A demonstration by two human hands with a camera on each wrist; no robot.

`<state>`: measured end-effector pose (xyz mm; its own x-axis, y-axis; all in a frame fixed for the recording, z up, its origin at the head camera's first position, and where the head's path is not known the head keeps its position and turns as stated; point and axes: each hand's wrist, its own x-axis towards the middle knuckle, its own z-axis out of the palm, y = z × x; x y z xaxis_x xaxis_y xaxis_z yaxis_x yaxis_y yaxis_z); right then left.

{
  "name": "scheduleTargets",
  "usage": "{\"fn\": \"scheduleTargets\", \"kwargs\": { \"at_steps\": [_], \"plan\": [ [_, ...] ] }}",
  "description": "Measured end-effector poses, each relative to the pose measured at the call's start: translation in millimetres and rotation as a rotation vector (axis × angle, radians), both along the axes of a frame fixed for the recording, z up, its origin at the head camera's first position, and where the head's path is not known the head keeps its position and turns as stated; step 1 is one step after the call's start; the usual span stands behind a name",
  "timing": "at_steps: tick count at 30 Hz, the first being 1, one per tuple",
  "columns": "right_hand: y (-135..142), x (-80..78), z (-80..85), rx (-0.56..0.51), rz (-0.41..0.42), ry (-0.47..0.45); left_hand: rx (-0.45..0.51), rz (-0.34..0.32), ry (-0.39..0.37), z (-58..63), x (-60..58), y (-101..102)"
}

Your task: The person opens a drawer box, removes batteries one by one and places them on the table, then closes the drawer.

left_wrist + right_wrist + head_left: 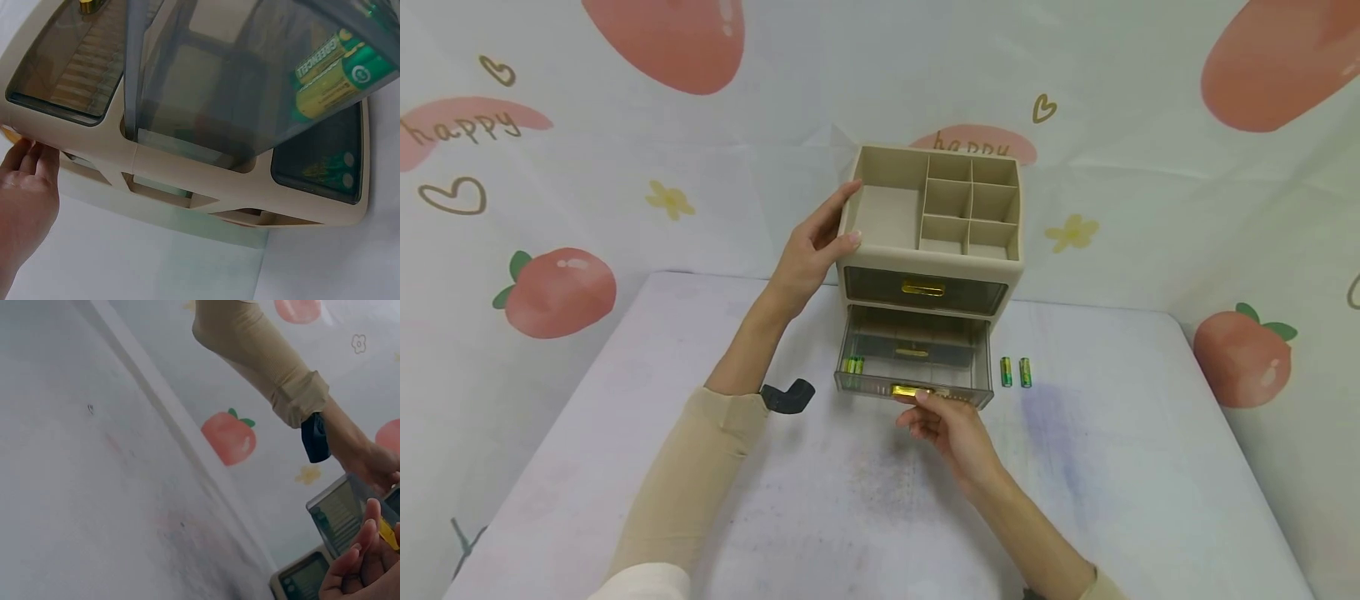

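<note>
A beige desktop organizer [936,260] stands at the back of the table. My left hand [811,258] grips its left side, thumb on the front top edge. The middle drawer [917,367], smoky and see-through, is pulled out. Its gold handle [907,390] is held by my right hand [958,433], thumb on top and fingers curled below. Two green-and-yellow batteries [337,75] lie in that drawer's left part. The upper drawer [880,287] is closed. So is the bottom drawer [319,178], with green shapes showing behind its dark front.
Two more green batteries [1016,372] stand or lie side by side on the table [820,500], right of the drawer. Divided compartments [970,200] top the organizer. A patterned cloth backdrop [760,183] hangs close behind. A dark wrist mount [787,397] sticks out from my left forearm.
</note>
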<state>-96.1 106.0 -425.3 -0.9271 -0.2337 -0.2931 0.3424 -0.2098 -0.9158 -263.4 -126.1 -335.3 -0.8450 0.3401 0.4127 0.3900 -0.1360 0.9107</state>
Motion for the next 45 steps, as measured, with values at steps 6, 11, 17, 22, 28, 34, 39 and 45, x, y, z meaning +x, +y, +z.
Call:
{"fn": "scheduleTargets", "kwargs": {
  "at_steps": [6,11,17,22,28,34,39,45],
  "plan": [
    [-0.1,5.8,-0.7,-0.003,0.016,0.011,0.004,0.006,-0.003,0.3,0.6,0.1],
    [0.4,9.8,-0.8,0.0,0.026,0.014,0.004,0.006,-0.004,0.9,0.7,0.4],
    [0.7,14.1,-2.5,0.002,0.009,0.005,0.011,0.005,-0.013,0.4,1.1,0.3],
    [0.9,16.0,-5.0,0.008,-0.011,0.002,0.019,0.005,-0.013,0.3,1.3,0.6],
    [1.5,17.7,-4.5,0.007,-0.015,0.004,0.021,0.007,-0.014,1.0,1.6,1.4],
    [2.4,19.0,-2.9,0.007,0.005,0.018,0.022,0.006,-0.013,1.5,1.9,1.5],
    [4.5,19.5,-1.2,0.028,0.055,0.032,0.019,0.005,-0.011,0.9,1.9,1.3],
    [5.5,20.6,-2.3,0.033,0.128,0.054,0.013,0.005,-0.011,0.4,1.4,1.0]
  ]
}}
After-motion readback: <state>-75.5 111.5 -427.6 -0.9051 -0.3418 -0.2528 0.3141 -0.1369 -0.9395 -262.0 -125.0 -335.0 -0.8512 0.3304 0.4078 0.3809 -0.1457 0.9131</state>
